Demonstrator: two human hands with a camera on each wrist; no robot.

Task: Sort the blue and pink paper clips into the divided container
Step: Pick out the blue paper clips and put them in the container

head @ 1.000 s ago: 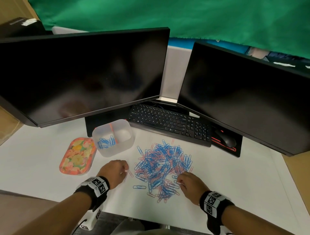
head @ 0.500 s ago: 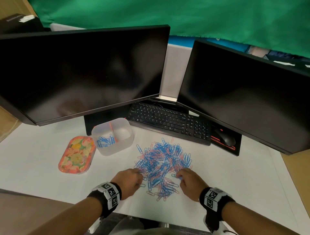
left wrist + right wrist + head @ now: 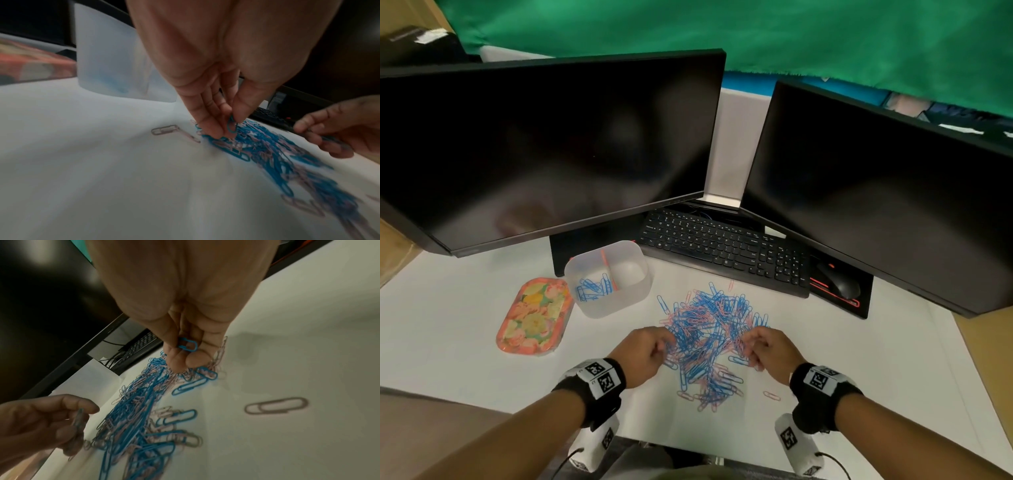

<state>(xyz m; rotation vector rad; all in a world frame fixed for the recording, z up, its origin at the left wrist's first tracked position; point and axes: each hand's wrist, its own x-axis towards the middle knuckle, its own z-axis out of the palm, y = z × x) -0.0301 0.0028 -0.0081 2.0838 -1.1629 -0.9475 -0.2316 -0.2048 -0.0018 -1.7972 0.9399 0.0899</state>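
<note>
A heap of blue and pink paper clips (image 3: pixel 709 329) lies on the white desk in front of me. My left hand (image 3: pixel 654 346) sits at the heap's left edge, and its thumb and fingers pinch a blue paper clip (image 3: pixel 232 125). At the heap's right edge my right hand (image 3: pixel 753 342) pinches another blue paper clip (image 3: pixel 188 345). The clear divided container (image 3: pixel 607 277) stands behind and to the left, with several blue clips in its left compartment; its right compartment looks empty.
A flowered tray (image 3: pixel 534 317) lies left of the container. A black keyboard (image 3: pixel 726 250) and mouse (image 3: pixel 839 282) sit behind the heap, under two dark monitors (image 3: pixel 544 150). A lone pink clip (image 3: pixel 772 395) lies near my right wrist.
My left hand has moved right from beside the heap onto its left edge. My right hand has shifted slightly up the heap's right side. The camera view has dipped a little.
</note>
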